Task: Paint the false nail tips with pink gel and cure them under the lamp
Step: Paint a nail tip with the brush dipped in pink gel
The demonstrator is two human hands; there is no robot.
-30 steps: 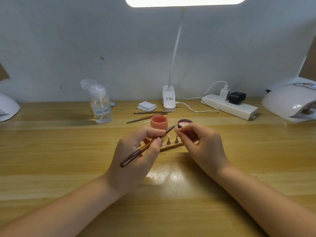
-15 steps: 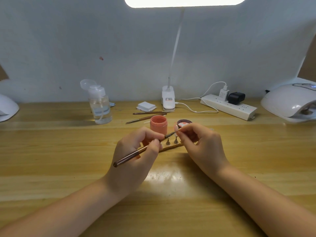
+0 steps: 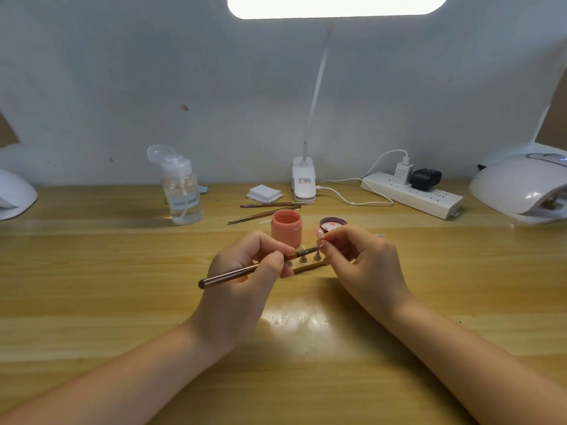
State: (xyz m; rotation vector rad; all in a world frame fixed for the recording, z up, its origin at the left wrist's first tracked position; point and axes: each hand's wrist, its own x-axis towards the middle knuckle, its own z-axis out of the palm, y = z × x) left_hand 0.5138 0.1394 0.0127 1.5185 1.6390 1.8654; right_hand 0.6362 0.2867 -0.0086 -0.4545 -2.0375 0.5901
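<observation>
The left hand (image 3: 242, 280) grips a brown-handled brush (image 3: 245, 271) between thumb and curled fingers, with the handle end pointing down-left and the bristle end pointing up-right. The right hand (image 3: 362, 265) pinches a small false nail tip (image 3: 320, 234) between thumb and forefinger; what the tip is mounted on is hidden by the fingers. The brush tip lies at the nail tip, just below it; contact cannot be confirmed.

Directly beneath the two hands, a narrow wooden strip (image 3: 308, 266) lies on the surface (image 3: 92, 286), carrying small upright metal holders (image 3: 317, 256).

Just behind the hands stands an open pink gel jar (image 3: 287, 228). Its dark lid (image 3: 333, 223) lies to the right of the jar, inner side up, smeared with pink.

Farther back, two spare brushes (image 3: 270, 205) lie near a small white pad stack (image 3: 264, 193). A clear pump bottle (image 3: 182, 191) stands to the left. A white clip lamp (image 3: 303, 182) stands at the rear centre, lit overhead. A white power strip (image 3: 411, 194) lies to the right, with two plugs inserted. A white curing lamp (image 3: 521, 188) sits at the far right edge of the surface.
</observation>
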